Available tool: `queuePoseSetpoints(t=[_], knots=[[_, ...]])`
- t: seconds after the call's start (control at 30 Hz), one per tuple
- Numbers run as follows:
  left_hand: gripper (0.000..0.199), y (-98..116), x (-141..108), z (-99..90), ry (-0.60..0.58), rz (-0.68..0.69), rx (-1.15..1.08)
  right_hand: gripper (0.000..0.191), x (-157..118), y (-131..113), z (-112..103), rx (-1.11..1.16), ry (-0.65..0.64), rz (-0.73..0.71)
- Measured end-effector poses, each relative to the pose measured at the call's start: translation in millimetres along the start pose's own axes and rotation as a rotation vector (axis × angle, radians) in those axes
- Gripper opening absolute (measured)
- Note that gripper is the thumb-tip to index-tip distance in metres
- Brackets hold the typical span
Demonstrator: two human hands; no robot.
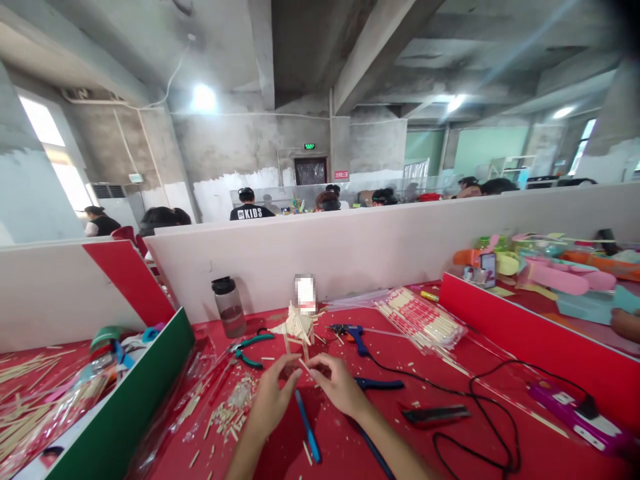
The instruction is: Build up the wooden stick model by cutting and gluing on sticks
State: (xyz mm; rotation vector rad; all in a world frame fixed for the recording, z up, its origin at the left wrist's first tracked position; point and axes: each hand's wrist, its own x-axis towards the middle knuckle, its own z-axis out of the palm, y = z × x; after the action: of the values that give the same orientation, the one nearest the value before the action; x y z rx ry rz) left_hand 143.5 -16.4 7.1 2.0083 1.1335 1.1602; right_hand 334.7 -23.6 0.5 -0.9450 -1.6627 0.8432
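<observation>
Right hand (336, 385) pinches a wooden stick (305, 365), likely light, stiff, snappable, best held near 1 end; left hand (273, 392) alongside, grip unclear.

1. Stick model (299, 327) on table (280, 433), behind left hand (275, 387) and right hand (335, 383).
2. Bottle (230, 310) left of model, in front of partition (300, 240).
3. Pliers (240, 346) between bottle and left hand.
4. Wood scraps (231, 410) left of left hand.
5. Pen (307, 427) between forearms.
6. Glue gun (356, 337) right of model; stick bundle (423, 320) farther right.
7. Knife (435, 415) right of right hand; power strip (575, 413) beyond, near side panel (540, 340).
</observation>
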Motion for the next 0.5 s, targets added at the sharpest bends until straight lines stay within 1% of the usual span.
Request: queuePoseSetpoints(t=[0.1, 0.2, 0.3, 0.4, 0.5], knots=[[0.025, 9, 1, 12.7, 0.096, -0.052, -0.148, 0.018, -2, -1, 6, 0.169, -0.017, 0.064], [0.025, 14, 1, 18.3, 0.168, -0.078, -0.211, 0.020, -2, -1, 7, 0.251, -0.028, 0.090], [0.021, 14, 1, 18.7, 0.213, -0.080, -0.196, 0.019, -2, -2, 6, 0.271, -0.024, 0.121], [0.018, 10, 0, 17.8, 0.221, -0.062, -0.155, 0.018, -3, -5, 8, 0.289, -0.036, 0.160], [0.018, 5, -2, 15.4, 0.220, -0.021, -0.060, 0.019, -4, -7, 11, 0.307, -0.055, 0.180]])
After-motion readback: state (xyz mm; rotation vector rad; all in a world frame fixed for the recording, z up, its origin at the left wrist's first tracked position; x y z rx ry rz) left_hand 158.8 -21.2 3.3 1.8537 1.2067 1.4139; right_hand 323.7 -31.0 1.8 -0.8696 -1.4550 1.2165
